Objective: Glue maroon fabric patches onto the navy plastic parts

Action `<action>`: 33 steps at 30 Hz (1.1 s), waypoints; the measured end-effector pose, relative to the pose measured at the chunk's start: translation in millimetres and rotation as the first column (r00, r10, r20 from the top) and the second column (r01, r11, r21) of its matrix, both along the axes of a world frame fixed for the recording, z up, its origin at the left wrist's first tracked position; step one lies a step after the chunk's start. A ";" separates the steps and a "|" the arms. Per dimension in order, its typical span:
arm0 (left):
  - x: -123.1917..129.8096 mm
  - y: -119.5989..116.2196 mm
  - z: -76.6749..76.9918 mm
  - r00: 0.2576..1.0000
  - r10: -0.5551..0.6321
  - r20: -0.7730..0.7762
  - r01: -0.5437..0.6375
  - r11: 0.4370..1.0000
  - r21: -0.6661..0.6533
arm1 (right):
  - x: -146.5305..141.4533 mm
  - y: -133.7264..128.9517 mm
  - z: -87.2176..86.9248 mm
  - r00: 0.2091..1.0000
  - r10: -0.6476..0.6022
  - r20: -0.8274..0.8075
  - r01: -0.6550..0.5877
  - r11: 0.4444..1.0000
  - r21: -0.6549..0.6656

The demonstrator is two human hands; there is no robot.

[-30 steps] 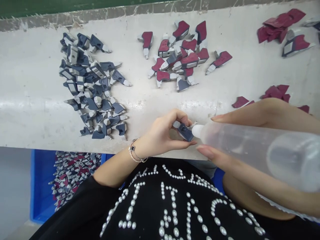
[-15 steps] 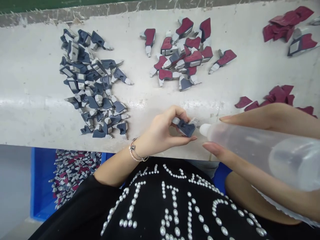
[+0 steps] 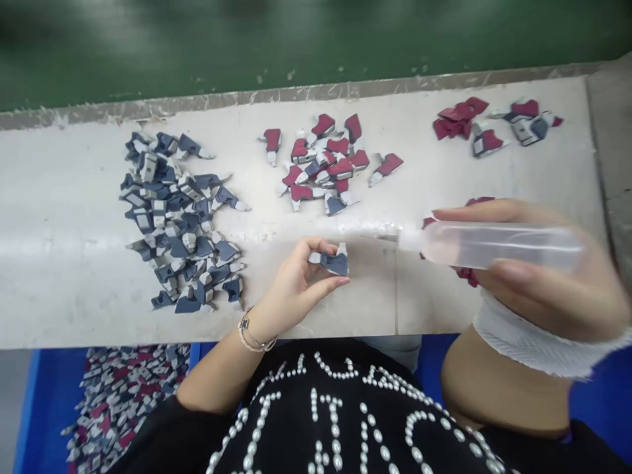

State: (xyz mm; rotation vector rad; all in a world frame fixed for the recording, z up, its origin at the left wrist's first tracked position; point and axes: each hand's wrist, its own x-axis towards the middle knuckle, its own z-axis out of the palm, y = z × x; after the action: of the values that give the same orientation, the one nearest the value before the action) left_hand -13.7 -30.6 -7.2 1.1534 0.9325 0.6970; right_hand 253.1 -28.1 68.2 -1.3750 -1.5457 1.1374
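My left hand (image 3: 301,284) pinches a blue-grey and white plastic part (image 3: 334,263) between thumb and fingers, just above the table's near edge. On the right, my right hand (image 3: 557,276) is closed around a translucent squeeze bottle (image 3: 503,243). The bottle's thin tip points left and is apart from the held part. A large pile of blue-grey parts (image 3: 182,247) lies left of my left hand. Beyond my hands is a group of parts with dark red faces (image 3: 340,168). Loose dark red pieces (image 3: 467,276) are partly hidden behind the bottle and my right hand.
The white table (image 3: 69,230) has a worn far edge beside a green surface (image 3: 296,46). More dark red pieces (image 3: 457,118) and a few parts (image 3: 533,128) lie at the far right. Below the table at left, a blue bin (image 3: 49,388) holds many parts.
The bottle has moved away from the held part, and its tip now shows apart from it. The part is turned in my left hand. The view has shifted, showing more green surface and the table's right end.
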 end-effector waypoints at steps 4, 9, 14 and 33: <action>-5.4 -0.5 1.3 0.989 -0.065 -0.135 0.070 0.997 0.036 | -14.0 14.5 -13.2 0.994 0.078 -0.081 -0.079 0.997 -0.006; -8.2 -2.6 4.4 0.968 -0.115 -0.223 0.139 0.986 0.092 | -41.5 29.2 -45.3 0.980 0.182 -0.080 -0.185 0.982 -0.031; -8.7 -5.2 6.4 0.955 -0.119 -0.271 0.162 0.976 0.143 | -47.6 32.3 -59.1 0.972 0.235 0.016 -0.234 0.970 -0.064; 15.3 -28.5 -2.9 0.980 0.168 -0.102 -0.141 0.962 0.234 | 31.5 17.1 -34.0 0.881 0.031 0.472 0.160 0.919 -0.359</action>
State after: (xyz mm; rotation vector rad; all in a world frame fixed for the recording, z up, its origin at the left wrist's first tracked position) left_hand 1.6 -59.1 -10.1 1.3454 1.0749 0.8852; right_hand 284.6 -11.0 34.2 -2.0850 -1.6337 1.1655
